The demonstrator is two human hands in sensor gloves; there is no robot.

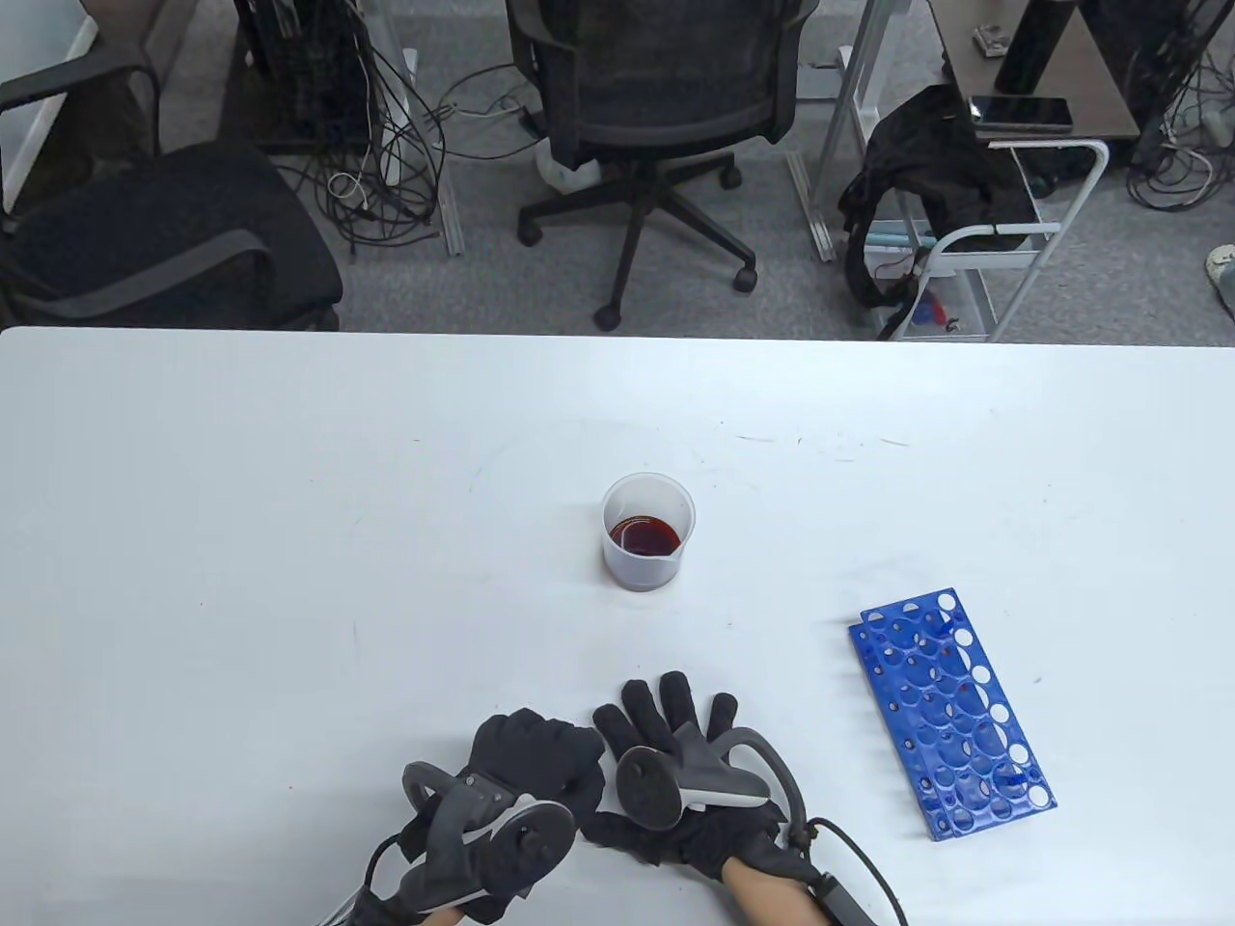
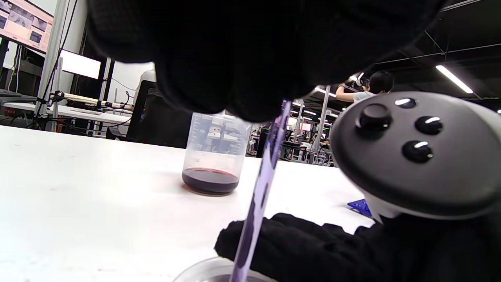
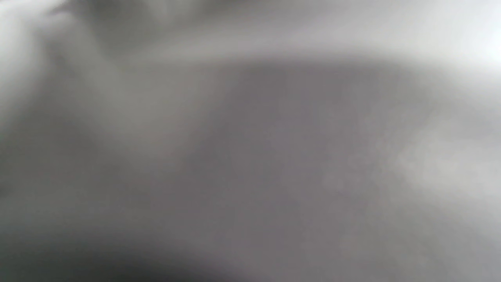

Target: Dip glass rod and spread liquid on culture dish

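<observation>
A clear beaker (image 1: 648, 535) with dark red liquid stands at the table's middle; it also shows in the left wrist view (image 2: 215, 156). My left hand (image 1: 536, 757) is curled near the front edge and grips a glass rod (image 2: 261, 188). The rod slants down from the fingers (image 2: 242, 58) into a clear culture dish (image 2: 199, 272), of which only the rim shows at the bottom of the left wrist view. My right hand (image 1: 675, 733) lies flat with fingers spread, right beside the left hand and the dish. The table view hides the rod and dish under the hands.
A blue test tube rack (image 1: 950, 714) lies flat at the right front of the white table (image 1: 289, 540). Office chairs and a cart stand beyond the far edge. The right wrist view is a grey blur.
</observation>
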